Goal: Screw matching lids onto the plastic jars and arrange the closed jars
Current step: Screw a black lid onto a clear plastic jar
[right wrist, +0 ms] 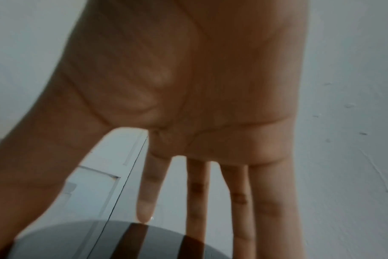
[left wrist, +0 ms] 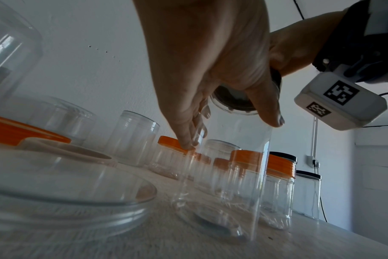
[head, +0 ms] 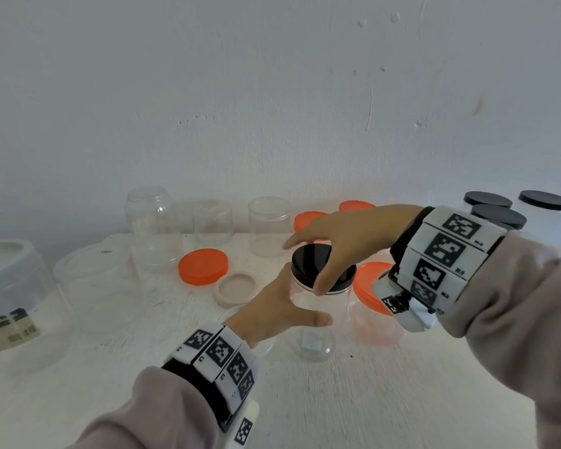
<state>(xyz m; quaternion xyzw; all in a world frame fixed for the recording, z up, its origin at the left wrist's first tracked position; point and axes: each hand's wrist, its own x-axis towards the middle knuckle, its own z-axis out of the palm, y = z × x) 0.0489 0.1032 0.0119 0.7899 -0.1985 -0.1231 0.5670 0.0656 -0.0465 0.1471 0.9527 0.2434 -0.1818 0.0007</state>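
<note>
A tall clear plastic jar [head: 318, 335] stands upright on the white table in the middle of the head view, with a black lid [head: 302, 270] on its mouth. My left hand [head: 292, 303] grips the jar's upper body, thumb in front and fingers behind. In the left wrist view that hand [left wrist: 230, 129] wraps the jar [left wrist: 228, 175], and the lid [left wrist: 230, 99] shows from below through the jar's clear wall. My right hand [head: 308, 260] lies over the lid with straight, spread fingers and its thumb on the front rim. In the right wrist view this hand [right wrist: 122, 201] hovers just above the glossy lid [right wrist: 78, 241].
A loose orange lid [head: 203, 266] and a beige lid [head: 235, 288] lie left of the jar. Open clear jars [head: 153, 228] stand along the wall. An orange-lidded jar [head: 373, 303] is close on the right, black-lidded jars [head: 499, 215] at the back right, large containers [head: 10, 286] at the left.
</note>
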